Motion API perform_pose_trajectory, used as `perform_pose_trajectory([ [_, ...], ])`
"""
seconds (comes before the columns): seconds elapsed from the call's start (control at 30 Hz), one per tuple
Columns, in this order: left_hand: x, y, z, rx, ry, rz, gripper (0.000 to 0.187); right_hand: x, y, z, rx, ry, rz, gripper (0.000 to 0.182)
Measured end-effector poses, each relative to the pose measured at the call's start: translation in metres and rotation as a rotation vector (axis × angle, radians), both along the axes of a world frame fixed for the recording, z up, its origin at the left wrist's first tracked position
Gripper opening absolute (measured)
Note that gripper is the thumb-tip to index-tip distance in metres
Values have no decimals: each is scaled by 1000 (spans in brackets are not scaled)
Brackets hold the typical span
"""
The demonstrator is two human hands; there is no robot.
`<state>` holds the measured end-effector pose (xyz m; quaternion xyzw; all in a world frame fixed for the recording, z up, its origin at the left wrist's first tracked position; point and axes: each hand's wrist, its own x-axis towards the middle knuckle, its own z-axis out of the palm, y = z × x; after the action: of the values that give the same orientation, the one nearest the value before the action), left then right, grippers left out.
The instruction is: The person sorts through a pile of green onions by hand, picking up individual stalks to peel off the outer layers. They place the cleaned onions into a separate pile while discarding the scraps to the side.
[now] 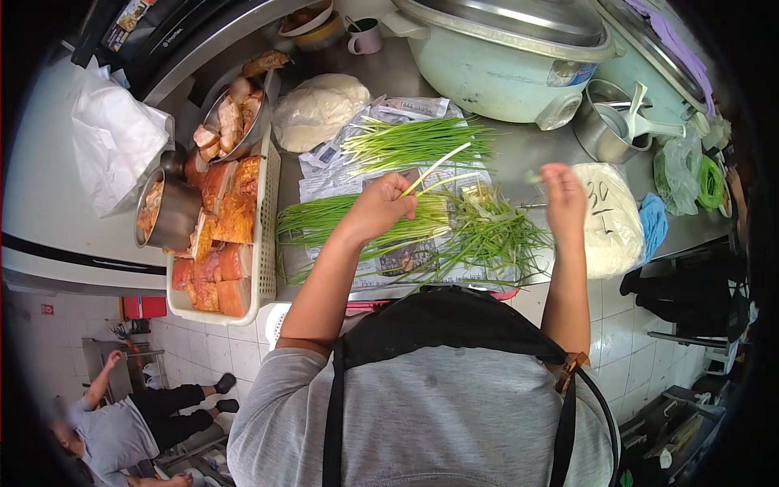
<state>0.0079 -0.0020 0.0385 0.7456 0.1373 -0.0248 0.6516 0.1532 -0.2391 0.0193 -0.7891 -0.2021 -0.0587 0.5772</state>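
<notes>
My left hand [383, 208] is closed around a few spring onions [438, 167], their white ends pointing up and to the right. Off to the right, my right hand [563, 200] is raised with its fingers pinched together; a small pale blurred bit shows at the fingertips. Sheets of newspaper [315, 190] lie beneath the work. On them rest a far bunch of spring onions [406, 144] and a nearer bunch [320, 221], partly hidden by my left forearm. A loose heap of green trimmings [501, 237] sits between my hands.
A cream basket [267, 235] of roasted pork pieces [235, 215] stands at left, with metal bowls of meat. Large lidded pots [495, 77] line the back. At right are a plastic-wrapped bundle [604, 219] and a metal pot with ladles [600, 134]. Another person [122, 430] is behind, lower left.
</notes>
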Motion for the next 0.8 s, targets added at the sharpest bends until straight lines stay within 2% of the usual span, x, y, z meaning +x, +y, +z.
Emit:
perform_pose_trajectory([
  [0.1,3,-6,-3,-105,4,18,8,-11,4,-23,-498,-409,225,17],
  [0.17,8,-13,-2,-152,6,13,8,-32,21,-12,-343,-144,287,18],
  [0.23,7,-24,4,-179,29,8,8,-53,44,-13,41,309,428,15],
  [0.33,8,-35,1,-286,35,-16,9,-74,73,-14,509,617,549,13],
  [0.43,7,-36,-5,-300,-12,-4,8,-68,82,-22,487,631,552,12],
  [0.47,7,-36,-4,-279,-10,-9,8,-62,80,-20,370,569,521,13],
  [0.57,4,-37,1,-228,16,-26,9,-40,71,-2,305,539,423,16],
  [0.73,6,-31,-2,-202,84,-71,10,8,43,14,628,474,131,18],
  [0.8,11,-26,-4,-369,20,-23,10,15,33,9,579,472,174,20],
])
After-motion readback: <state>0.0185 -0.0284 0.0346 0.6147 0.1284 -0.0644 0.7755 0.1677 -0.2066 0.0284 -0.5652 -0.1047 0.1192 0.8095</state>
